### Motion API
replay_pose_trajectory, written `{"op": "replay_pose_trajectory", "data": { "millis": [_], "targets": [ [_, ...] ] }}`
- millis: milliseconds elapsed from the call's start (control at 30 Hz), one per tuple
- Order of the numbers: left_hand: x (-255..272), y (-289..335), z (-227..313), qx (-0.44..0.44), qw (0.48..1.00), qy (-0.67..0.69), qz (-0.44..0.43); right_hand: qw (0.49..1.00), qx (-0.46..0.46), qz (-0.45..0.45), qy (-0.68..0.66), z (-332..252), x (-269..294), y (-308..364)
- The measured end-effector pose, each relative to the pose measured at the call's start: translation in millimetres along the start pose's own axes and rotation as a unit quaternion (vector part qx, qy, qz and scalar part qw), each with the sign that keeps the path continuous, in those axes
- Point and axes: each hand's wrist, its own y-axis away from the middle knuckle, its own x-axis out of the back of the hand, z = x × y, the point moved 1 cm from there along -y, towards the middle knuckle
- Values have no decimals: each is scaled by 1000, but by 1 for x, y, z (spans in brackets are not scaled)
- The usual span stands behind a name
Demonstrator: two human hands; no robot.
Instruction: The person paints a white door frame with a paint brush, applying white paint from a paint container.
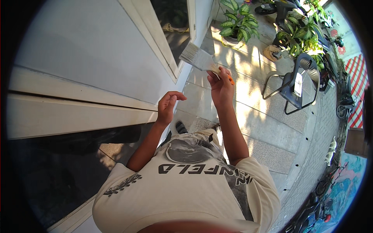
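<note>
Brush [199,58]: bristles pale grey-beige, band dull grey, handle light wood-coloured with orange [232,80] toward its end; T-shirt [182,194], cream with black-and-grey print; wall [89,54], pale bluish white, with cream window frame [155,42]. Paving [268,132], grey, plain slabs beside speckled brownish-grey ones, dappled with bright sun patches; near its far edge, potted plant [240,23], leaves green with paler yellow-green centres; toward its right edge, chair [288,83], black, bearing a white sheet [298,84]. Beyond that right edge: panel [356,87], red-and-white check; mural [347,188], turquoise-blue with pinkish patches.
</note>
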Motion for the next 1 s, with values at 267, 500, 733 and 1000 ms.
{"op": "replay_pose_trajectory", "data": {
  "millis": [267, 500, 733, 1000],
  "targets": [
    [-124, -36, -21, 18, 995, 26, -96, 994, 69, 79, 12, -113, 88, 36],
    [-232, -54, -39, 36, 974, 40, -221, 974, 156, 162, 8, -194, 157, 76],
    [-319, -52, -67, 78, 920, 71, -378, 930, 248, 267, 43, -250, 200, 131],
    [-405, -61, -66, 81, 768, 40, -634, 886, 326, 327, 48, -269, 225, 154]
  ]
}}
